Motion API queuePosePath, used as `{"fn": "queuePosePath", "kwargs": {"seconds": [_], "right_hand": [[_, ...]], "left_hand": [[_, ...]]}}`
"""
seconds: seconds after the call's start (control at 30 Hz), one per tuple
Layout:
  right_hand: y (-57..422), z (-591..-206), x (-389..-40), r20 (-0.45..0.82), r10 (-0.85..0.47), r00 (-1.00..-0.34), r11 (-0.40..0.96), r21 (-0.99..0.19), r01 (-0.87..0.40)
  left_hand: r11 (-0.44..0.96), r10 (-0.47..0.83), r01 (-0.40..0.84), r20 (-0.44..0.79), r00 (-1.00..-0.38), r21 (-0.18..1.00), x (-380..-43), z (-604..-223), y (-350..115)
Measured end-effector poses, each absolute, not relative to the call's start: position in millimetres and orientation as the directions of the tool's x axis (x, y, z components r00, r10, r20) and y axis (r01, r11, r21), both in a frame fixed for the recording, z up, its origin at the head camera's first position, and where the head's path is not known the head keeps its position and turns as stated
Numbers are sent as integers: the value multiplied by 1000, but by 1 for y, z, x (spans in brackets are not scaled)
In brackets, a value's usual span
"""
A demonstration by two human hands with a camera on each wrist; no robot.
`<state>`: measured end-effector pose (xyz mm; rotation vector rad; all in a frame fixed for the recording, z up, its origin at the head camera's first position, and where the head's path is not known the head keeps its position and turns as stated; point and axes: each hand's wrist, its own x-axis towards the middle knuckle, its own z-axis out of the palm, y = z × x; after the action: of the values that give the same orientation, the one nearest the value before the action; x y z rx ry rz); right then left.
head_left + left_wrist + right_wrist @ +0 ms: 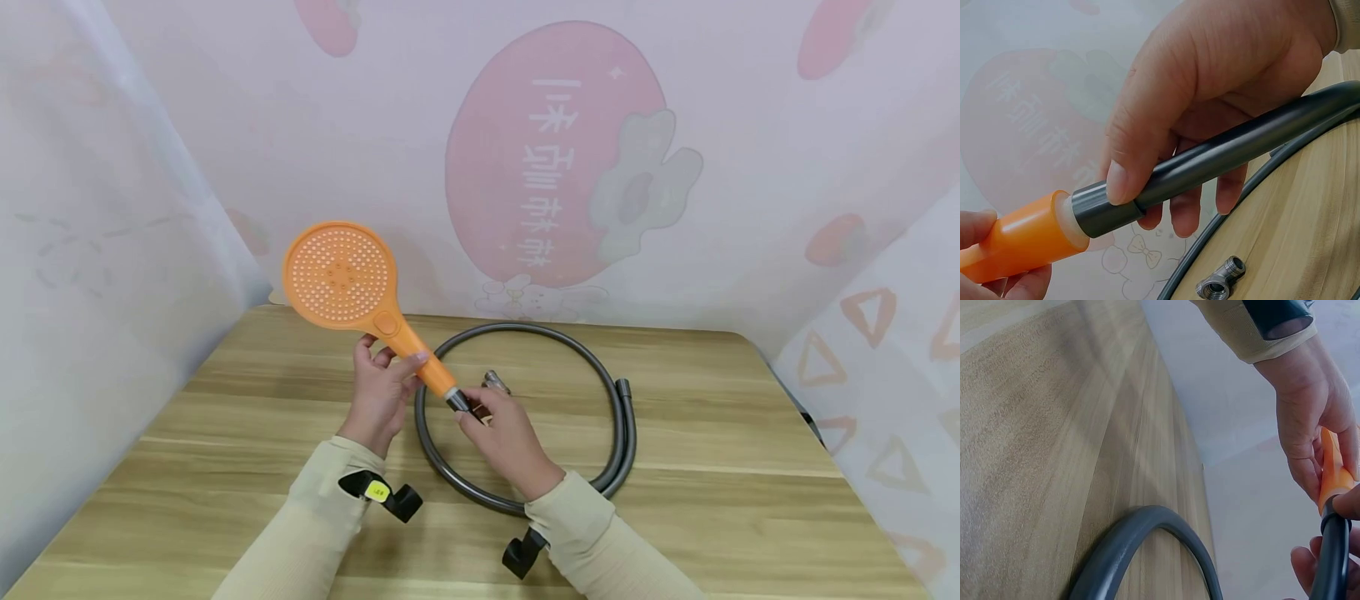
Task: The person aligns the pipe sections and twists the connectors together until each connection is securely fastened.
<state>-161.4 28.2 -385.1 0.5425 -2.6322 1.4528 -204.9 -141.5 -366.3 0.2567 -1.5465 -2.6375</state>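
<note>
My left forearm (292, 533) and right forearm (611, 546) reach forward, slanting inward, so my hands sit near each other without touching. My left hand (377, 396) grips — thumb across the near side, fingers bent behind. My right hand (512, 437) pinches too — thumb pressed in front, fingers curled round the far side.

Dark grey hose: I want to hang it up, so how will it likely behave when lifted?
The hose probably flexes but springs back, since it lies in a wide, kink-free loop. Its smooth, glossy surface may feel slippery. Its free end will likely trail or swing, as the right hand grips only the opposite end.
</note>
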Motion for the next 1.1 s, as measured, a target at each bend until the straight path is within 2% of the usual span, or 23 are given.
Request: {"fn": "queuePosePath", "kwargs": {"seconds": [1.1], "right_hand": [[32, -381, -163, 20, -331, -944, 502, -843, -194]], "left_hand": [[-488, -145, -18, -102, -984, 873, -203, -365, -141]]}}
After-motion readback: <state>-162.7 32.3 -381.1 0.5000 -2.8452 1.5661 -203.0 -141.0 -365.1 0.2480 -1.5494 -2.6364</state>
